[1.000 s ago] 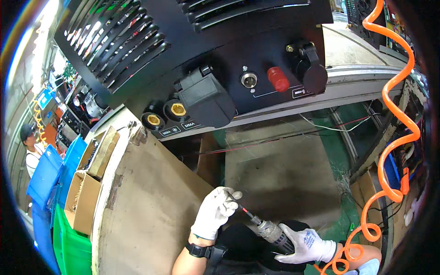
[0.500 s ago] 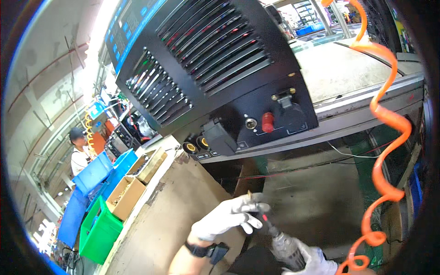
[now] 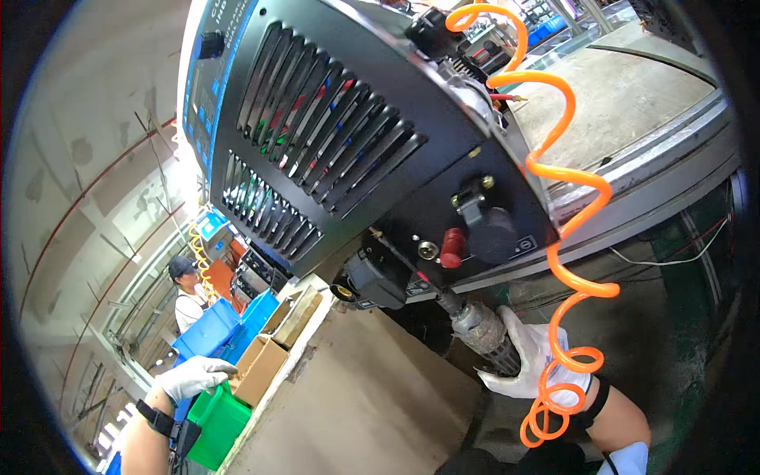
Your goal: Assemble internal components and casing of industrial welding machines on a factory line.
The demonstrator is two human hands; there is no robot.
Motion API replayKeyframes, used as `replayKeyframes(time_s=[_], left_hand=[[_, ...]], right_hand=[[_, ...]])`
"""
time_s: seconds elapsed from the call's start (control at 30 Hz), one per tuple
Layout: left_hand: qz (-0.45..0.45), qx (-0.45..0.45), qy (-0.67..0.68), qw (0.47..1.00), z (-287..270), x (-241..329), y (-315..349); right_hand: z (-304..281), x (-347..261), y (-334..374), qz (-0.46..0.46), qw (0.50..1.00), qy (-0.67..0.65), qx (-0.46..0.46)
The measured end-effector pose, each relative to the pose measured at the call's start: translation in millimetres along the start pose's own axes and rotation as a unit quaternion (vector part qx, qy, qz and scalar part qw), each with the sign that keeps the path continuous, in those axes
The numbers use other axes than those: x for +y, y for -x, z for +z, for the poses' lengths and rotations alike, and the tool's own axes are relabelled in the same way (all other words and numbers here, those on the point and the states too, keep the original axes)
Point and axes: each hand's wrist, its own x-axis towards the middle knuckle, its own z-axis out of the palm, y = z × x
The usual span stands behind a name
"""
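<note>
My right hand [image 3: 534,356], in a white glove, is wrapped round a grey power screwdriver [image 3: 481,332]. Its long bit reaches up and left to the front panel of a black welding machine [image 3: 340,150], where a small brass-coloured tip shows just above a black square block [image 3: 376,277]. A red knob [image 3: 453,247] and a round metal socket sit beside the bit on that panel. At the lower left, my gloved left hand [image 3: 198,376] bends its fingers over the rim of a green plastic bin [image 3: 218,427]; what lies under the fingertips is hidden.
An orange coiled hose [image 3: 570,182] hangs down past the machine's right side and in front of my right hand. Cardboard boxes [image 3: 261,368] and blue bins [image 3: 210,331] line the bench edge. A co-worker [image 3: 186,293] stands at the far left. A brown board [image 3: 372,372] lies below the machine.
My left hand has moved from near the screwdriver's bit to the green bin. My right hand has raised the screwdriver so its bit meets the machine's panel. The view has shifted.
</note>
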Motion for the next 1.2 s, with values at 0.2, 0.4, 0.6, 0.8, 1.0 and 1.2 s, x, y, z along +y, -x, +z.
replayKeyframes(time_s=[0.2,0.4,0.6,0.8,1.0,1.2], left_hand=[[-0.054,-0.116,-0.108,0.986,-33,7,-28],[0.057,-0.271,-0.041,0.96,-18,11,-88],[0.029,-0.339,-0.031,0.94,-4,19,-104],[-0.013,-0.316,-0.078,0.945,-7,24,-104],[-0.015,-0.268,-0.055,0.962,-6,4,-112],[0.001,-0.256,-0.084,0.963,0,6,-113]], right_hand=[[7,-4,-4,0.031,0.999,-0.029,0.005],[0,-10,-4,0.05,0.998,-0.026,-0.01],[8,1,-15,-0.018,0.998,0.023,0.048],[12,2,-12,-0.018,0.997,0.0,0.076],[5,-6,-14,0.018,0.999,-0.005,0.04],[4,-5,-7,0.021,0.999,0.005,0.04]])
